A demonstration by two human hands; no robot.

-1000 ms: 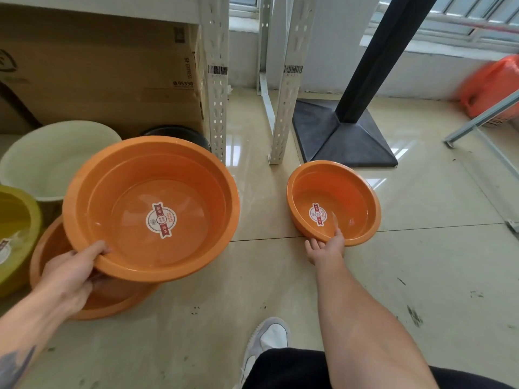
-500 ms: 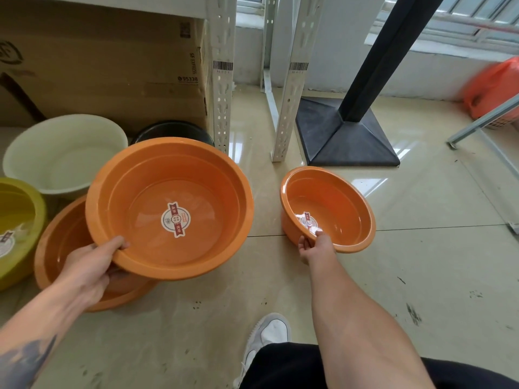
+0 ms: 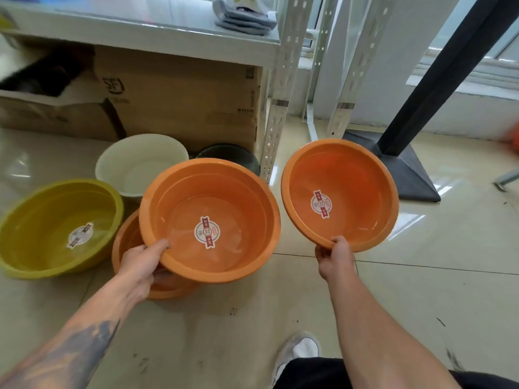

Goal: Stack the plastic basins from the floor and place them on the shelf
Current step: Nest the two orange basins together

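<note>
My left hand point(image 3: 143, 261) grips the near rim of a large orange basin point(image 3: 241, 197), held above another orange basin point(image 3: 126, 242) that rests on the floor. My right hand point(image 3: 335, 258) holds a smaller orange basin point(image 3: 351, 169) by its near rim, lifted off the floor and tilted toward me, to the right of the large one. A yellow basin point(image 3: 42, 220), a white basin point(image 3: 140, 161) and a dark basin point(image 3: 233, 154) stand on the floor at the left and behind. The grey shelf point(image 3: 168, 35) runs across the top.
A cardboard box point(image 3: 182, 102) sits under the shelf, behind the basins. Folded grey cloth point(image 3: 244, 18) lies on the shelf's right end. White perforated shelf posts point(image 3: 278, 108) stand in the middle. A black stand base point(image 3: 404, 169) is at the right. My shoe point(image 3: 297, 352) is near the bottom.
My right hand has lifted the small orange basin off the floor and tilted it up. The view has risen, showing the shelf top. The left hand still holds the large basin.
</note>
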